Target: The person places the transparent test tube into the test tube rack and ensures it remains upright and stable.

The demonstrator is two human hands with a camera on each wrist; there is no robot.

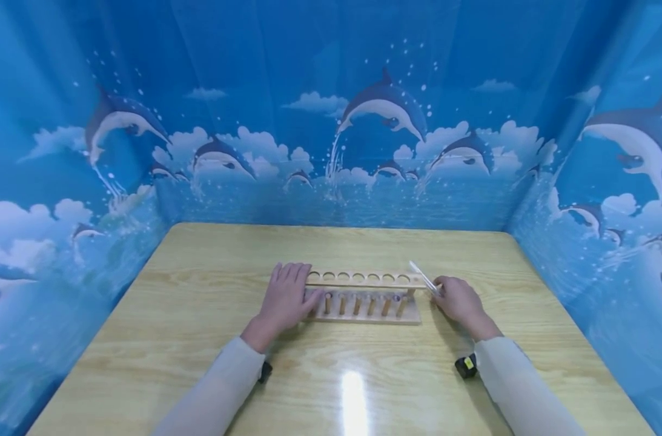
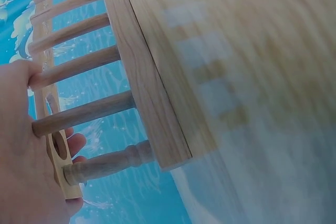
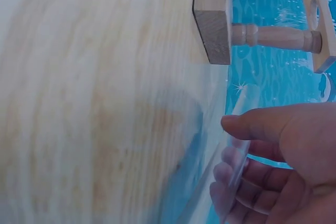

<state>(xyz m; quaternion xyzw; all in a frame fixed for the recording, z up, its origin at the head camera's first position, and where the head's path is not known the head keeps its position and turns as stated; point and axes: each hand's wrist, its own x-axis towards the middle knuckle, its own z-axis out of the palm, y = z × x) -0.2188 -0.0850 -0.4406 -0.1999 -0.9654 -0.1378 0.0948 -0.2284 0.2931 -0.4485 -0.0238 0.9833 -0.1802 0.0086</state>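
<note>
A wooden test tube rack (image 1: 366,281) stands on the table, with a row of round holes along its upper bar and a row of upright pegs on its base. My left hand (image 1: 288,297) grips the rack's left end, the thumb in front and fingertips showing behind the upper bar in the left wrist view. Just off the rack's right end, my right hand (image 1: 460,301) holds a clear test tube (image 3: 247,98) between thumb and fingers. The tube (image 1: 421,274) slants up and leftward from that hand, its upper end behind the rack's right end in the head view.
The rack rests on a light wood-grain table (image 1: 227,260). A blue curtain (image 1: 331,200) printed with dolphins and clouds rises behind the table and on both sides. Black wrist devices (image 1: 466,366) sit at both cuffs.
</note>
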